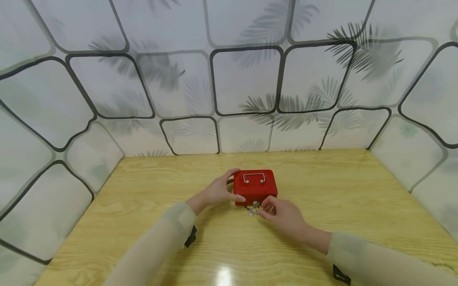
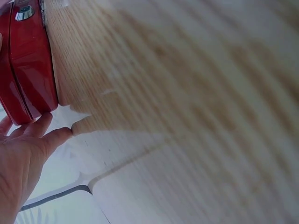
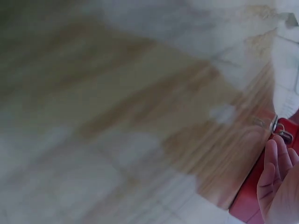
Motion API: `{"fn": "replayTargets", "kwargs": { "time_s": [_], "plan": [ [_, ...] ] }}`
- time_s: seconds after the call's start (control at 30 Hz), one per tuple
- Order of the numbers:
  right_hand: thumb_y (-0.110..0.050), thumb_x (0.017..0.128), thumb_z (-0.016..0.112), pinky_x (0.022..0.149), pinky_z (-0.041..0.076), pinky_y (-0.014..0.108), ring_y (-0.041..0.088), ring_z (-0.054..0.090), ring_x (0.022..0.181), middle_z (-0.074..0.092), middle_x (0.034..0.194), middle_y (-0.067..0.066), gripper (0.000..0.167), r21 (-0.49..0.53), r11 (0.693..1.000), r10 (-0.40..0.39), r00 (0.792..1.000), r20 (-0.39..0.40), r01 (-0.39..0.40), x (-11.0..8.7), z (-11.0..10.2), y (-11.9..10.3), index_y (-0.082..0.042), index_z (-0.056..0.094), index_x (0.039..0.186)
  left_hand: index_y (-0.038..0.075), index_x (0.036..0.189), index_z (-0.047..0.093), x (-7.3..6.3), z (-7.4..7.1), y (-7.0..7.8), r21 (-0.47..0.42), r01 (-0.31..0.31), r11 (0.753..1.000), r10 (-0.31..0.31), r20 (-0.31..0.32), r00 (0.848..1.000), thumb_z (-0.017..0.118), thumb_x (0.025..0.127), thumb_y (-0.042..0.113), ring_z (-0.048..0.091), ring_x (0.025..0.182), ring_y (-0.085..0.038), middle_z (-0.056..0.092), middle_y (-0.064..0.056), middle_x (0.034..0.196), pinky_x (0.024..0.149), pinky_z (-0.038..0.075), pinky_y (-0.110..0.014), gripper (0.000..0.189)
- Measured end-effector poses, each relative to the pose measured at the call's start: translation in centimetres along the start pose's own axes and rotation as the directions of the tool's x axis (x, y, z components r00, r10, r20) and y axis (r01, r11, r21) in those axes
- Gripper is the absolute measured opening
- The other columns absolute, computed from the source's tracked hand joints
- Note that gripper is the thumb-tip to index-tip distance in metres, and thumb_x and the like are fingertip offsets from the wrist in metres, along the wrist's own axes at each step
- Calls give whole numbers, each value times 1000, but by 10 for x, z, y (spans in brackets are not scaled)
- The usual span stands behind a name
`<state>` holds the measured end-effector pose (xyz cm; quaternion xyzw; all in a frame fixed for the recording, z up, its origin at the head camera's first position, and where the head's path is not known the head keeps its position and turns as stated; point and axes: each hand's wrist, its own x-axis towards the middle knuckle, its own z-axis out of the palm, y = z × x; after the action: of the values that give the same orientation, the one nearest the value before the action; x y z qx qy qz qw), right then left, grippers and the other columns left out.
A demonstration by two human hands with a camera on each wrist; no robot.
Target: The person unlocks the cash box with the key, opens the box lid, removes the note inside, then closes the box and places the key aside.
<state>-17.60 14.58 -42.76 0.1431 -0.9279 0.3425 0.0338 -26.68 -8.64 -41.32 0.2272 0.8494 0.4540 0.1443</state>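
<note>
See red box [image 1: 270,186] on table [image 1: 322,186], gripped at left side by left hand [image 1: 219,190]. Cannot tell whether pinching anything with right hand [image 1: 286,216] by near-face lock [image 1: 255,203]. Judge stiff, slick; best steadied by sides.

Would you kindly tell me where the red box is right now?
In the head view, the red box sits on the wooden table, just below and right of centre, between the left hand on its left and the right hand near its front.
</note>
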Motion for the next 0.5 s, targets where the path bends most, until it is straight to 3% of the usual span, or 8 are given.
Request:
{"fn": "replayTargets", "kwargs": {
  "time_s": [0.2, 0.5],
  "plan": [
    [-34, 85, 75, 62, 47, 27, 4, 54, 65, 61, 72, -14, 20, -47, 998, 50, 999, -10, -50, 3, 7, -8, -18, 64, 85, 13, 152, 27, 1, 1, 1, 9, -23, 1000, 22, 4, 1000, 84, 78, 28, 39, 135, -33, 40, -6, 149, 110, 29, -49, 95],
    [-30, 87, 74, 55, 44, 26, 5, 48, 59, 55, 65, -13, 17, -91, 996, 23, 1000, -15, -25, 6, 11, -14, -18, 64, 81, 11, 152, 27, -2, -1, 1, 9, -22, 1000, 22, -6, 1000, 84, 78, 25, 39, 135, -34, 39, -8, 150, 110, 30, -48, 94]
  ]
}}
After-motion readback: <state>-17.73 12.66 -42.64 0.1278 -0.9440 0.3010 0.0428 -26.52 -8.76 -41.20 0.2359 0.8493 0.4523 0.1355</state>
